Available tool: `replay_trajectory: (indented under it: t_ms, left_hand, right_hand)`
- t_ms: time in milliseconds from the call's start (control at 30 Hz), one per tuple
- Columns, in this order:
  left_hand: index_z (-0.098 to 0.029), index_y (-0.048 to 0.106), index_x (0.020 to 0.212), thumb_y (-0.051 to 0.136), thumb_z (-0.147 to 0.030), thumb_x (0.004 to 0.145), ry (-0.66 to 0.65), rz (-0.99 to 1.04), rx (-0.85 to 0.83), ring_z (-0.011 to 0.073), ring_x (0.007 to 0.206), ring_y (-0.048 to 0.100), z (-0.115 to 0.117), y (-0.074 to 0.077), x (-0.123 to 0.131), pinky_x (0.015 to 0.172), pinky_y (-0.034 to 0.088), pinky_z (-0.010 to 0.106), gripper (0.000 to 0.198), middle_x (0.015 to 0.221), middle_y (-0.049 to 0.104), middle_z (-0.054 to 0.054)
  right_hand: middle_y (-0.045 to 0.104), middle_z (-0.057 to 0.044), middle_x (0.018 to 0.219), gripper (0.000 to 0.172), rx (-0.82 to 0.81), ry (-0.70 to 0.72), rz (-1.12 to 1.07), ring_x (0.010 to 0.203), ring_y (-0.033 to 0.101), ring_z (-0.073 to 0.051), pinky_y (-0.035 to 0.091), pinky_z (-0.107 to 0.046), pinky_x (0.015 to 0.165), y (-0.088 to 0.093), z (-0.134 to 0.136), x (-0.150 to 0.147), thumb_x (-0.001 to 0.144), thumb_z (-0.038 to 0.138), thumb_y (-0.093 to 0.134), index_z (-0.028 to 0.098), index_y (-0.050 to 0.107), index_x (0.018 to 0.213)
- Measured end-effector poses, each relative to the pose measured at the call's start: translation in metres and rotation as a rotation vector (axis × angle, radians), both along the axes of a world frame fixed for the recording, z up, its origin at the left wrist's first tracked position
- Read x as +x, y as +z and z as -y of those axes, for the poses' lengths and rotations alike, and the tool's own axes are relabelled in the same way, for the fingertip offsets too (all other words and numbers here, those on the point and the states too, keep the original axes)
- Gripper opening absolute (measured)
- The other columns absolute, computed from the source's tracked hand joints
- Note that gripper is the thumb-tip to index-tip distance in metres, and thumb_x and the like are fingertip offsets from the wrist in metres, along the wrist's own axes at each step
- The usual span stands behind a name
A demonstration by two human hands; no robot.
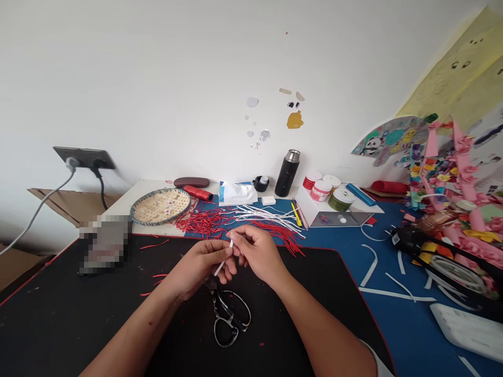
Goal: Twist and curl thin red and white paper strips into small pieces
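Observation:
My left hand and my right hand meet over the black mat, both pinching a thin white paper strip rolled into a small stick. The strip runs slantwise between their fingertips. Black scissors lie on the mat just below my hands, partly under the left hand. Behind my hands lie a heap of red strips and a bunch of white strips.
At the back stand a woven basket, a red thread spool, a black flask, tape rolls on a white box, and a tissue pack. Paper craft crowds the right. White strips litter the blue mat.

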State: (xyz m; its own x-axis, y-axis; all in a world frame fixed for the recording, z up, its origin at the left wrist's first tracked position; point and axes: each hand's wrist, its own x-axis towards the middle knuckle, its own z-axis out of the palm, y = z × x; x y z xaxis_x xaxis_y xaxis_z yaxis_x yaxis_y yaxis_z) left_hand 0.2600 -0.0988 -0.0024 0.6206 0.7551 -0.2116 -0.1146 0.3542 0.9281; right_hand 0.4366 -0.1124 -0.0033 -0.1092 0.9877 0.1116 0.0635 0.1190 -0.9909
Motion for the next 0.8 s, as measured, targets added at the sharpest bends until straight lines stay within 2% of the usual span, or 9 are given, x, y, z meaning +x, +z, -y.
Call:
replay_trajectory:
  t_ms: [167,500,633,800]
  left_hand:
    - [-0.012,0.082,0.087,0.085,-0.043,0.084,-0.002,0.050,-0.037,0.0129,0.057,0.064,0.0008,0.0009,-0.0008,0.052,0.050,0.021,0.031,0.070,0.074,0.007]
    - [-0.012,0.080,0.084,0.088,-0.045,0.080,0.054,0.074,-0.062,0.0140,0.056,0.066,0.0011,0.0007,0.0007,0.051,0.051,0.021,0.034,0.072,0.076,0.008]
    - [-0.014,0.079,0.084,0.088,-0.047,0.078,0.087,0.049,-0.008,0.0155,0.056,0.067,0.0004,-0.0005,0.0015,0.051,0.052,0.023,0.034,0.070,0.077,0.008]
    - [-0.016,0.076,0.080,0.082,-0.047,0.083,0.087,-0.031,0.119,0.0158,0.057,0.066,0.0013,0.0033,0.0037,0.054,0.053,0.025,0.032,0.071,0.076,0.007]
  right_hand:
    - [0.060,0.004,0.066,0.033,-0.054,0.019,-0.075,0.047,0.055,-0.010,0.043,-0.021,0.043,-0.0008,-0.0003,0.0000,0.093,0.051,0.067,0.018,0.070,0.094]
    - [0.060,0.004,0.065,0.034,-0.048,0.003,-0.110,0.046,0.053,-0.009,0.042,-0.021,0.042,0.0020,-0.0003,-0.0008,0.092,0.052,0.068,0.018,0.069,0.093]
    - [0.062,0.003,0.066,0.034,-0.046,0.007,-0.116,0.045,0.053,-0.009,0.041,-0.021,0.041,0.0026,-0.0010,-0.0018,0.092,0.052,0.068,0.018,0.068,0.094]
    - [0.060,0.005,0.065,0.038,-0.064,0.009,-0.135,0.045,0.053,-0.009,0.041,-0.021,0.040,0.0028,-0.0011,-0.0018,0.092,0.056,0.068,0.018,0.068,0.102]
